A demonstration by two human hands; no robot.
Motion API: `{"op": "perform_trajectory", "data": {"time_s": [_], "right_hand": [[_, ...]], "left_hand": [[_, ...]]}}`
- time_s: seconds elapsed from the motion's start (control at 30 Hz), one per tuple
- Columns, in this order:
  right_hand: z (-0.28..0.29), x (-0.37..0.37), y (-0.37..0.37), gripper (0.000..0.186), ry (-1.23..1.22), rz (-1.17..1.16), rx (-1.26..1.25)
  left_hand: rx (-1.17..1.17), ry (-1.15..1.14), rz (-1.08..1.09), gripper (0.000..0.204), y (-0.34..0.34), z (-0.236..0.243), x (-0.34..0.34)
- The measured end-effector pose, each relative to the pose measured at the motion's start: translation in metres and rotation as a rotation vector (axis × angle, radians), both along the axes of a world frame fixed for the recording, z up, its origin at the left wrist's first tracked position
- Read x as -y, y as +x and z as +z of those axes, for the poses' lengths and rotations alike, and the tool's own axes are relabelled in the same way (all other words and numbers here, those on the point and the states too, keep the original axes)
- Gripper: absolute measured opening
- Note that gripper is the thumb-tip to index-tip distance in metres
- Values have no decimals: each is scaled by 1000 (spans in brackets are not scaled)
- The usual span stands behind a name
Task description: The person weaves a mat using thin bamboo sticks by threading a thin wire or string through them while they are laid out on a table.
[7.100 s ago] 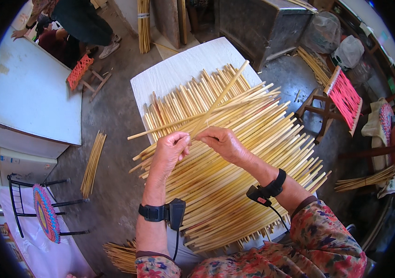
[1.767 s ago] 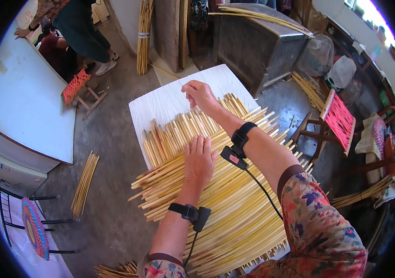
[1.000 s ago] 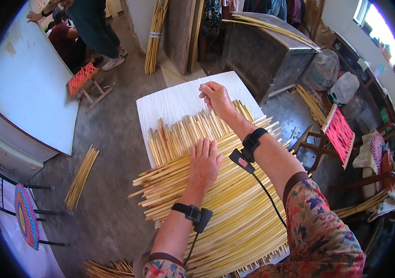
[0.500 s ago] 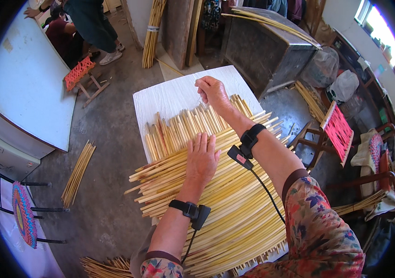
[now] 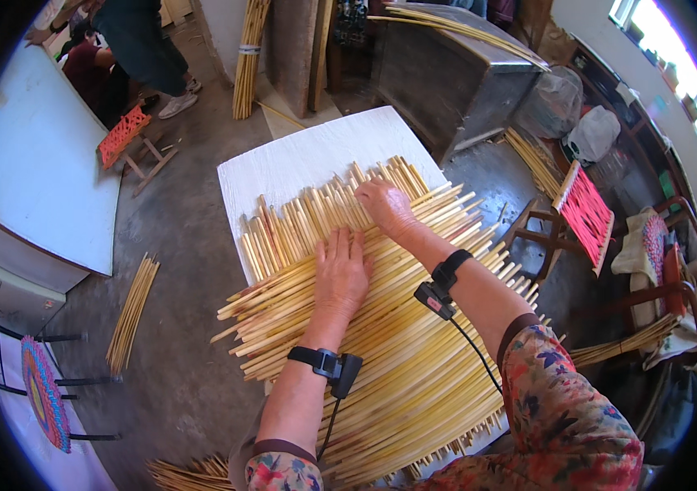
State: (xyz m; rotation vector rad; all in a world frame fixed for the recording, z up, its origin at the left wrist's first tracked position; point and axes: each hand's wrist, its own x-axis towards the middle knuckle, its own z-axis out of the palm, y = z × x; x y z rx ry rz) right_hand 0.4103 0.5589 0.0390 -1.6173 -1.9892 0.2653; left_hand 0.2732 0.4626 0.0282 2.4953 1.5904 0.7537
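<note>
A broad layer of pale yellow sticks (image 5: 414,360) lies side by side on a white board. Beyond it, the ends of other sticks (image 5: 295,217) poke out crosswise from underneath. My left hand (image 5: 343,274) rests flat on the layer's far edge, fingers stretched out and pressing on the sticks. Just to its right, my right hand (image 5: 385,206) is down at the crosswise stick ends with its fingers curled together. Whatever is between those fingertips, if anything, is too small or hidden to make out. Each wrist wears a black strap with a cabled device.
The white board (image 5: 315,147) shows past the sticks. Loose stick bundles (image 5: 133,313) lie on the floor. A red-webbed folding stool (image 5: 584,217) and a dark cabinet (image 5: 446,90) stand to the right. Two people are at the far left, near another red stool (image 5: 125,135).
My right hand has come down from above the white board toward me, onto the stick ends. My left hand stays flat on the layer. The whole view has shifted slightly.
</note>
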Motion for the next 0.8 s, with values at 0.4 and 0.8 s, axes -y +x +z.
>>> {"op": "perform_trajectory", "data": {"time_s": [0.4,0.8], "right_hand": [[5,46,21,25,72,11,57],[107,273,123,25,-138,-37,81]], "left_hand": [[-96,-74,22,45,1,-13,-5],[-247,-136,13,51,-5,-21,-27]]}}
